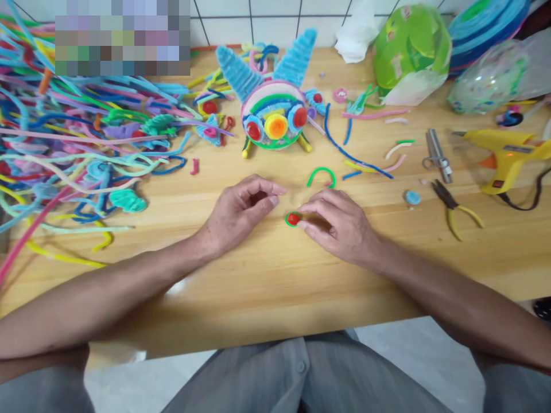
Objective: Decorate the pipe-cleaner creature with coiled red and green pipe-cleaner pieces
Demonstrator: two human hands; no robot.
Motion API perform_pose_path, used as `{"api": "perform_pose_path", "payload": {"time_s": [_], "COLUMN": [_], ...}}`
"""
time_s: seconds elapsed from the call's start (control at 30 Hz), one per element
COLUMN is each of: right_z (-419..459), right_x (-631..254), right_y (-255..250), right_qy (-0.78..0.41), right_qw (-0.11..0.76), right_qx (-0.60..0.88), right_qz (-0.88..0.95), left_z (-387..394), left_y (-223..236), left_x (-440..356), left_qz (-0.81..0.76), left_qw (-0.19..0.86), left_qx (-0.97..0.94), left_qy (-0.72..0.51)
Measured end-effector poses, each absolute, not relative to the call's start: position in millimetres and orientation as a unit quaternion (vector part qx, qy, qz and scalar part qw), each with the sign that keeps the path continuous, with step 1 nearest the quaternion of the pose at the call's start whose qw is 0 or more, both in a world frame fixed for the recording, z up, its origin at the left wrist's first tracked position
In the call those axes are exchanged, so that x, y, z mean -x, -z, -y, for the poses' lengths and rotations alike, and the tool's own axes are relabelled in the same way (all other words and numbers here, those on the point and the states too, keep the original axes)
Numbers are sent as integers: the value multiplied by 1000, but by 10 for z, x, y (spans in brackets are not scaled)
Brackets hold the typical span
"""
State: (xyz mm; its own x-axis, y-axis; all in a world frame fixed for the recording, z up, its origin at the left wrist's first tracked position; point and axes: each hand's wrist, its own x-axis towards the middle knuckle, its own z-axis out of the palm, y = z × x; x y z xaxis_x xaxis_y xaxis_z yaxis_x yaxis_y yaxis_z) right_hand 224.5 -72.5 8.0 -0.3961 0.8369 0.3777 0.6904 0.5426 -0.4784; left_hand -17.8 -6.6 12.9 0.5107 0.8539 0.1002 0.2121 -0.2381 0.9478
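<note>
Low over the wooden table, my right hand pinches the right edge of a small round coil, red in the middle with a green rim, seemingly of pipe cleaner. My left hand is just left of the coil, fingers curved and a small gap between thumb and forefinger, nothing visible in it. A curved green pipe cleaner lies beyond my right hand. Farther back stands a colourful pipe-cleaner figure with two blue pointed ears, red round eyes, a yellow-orange nose and short yellow-tipped legs.
A heap of pipe cleaners covers the left side of the table. At right lie yellow-handled pliers, scissors and a yellow glue gun with a cord. A green plastic bag stands at the back right.
</note>
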Motion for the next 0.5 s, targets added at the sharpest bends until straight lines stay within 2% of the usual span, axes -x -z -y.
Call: {"api": "perform_pose_path", "payload": {"time_s": [0.2, 0.5], "right_z": [723, 719], "right_x": [-2255, -2246], "right_y": [-63, -49], "right_qy": [-117, -115], "right_qw": [312, 322], "right_qx": [452, 452], "right_qz": [827, 824], "left_z": [-1, 0], "left_y": [-147, -172], "left_x": [133, 102], "left_qz": [-394, -414], "left_qw": [602, 645], "left_qx": [-599, -535], "left_qy": [-351, -356]}}
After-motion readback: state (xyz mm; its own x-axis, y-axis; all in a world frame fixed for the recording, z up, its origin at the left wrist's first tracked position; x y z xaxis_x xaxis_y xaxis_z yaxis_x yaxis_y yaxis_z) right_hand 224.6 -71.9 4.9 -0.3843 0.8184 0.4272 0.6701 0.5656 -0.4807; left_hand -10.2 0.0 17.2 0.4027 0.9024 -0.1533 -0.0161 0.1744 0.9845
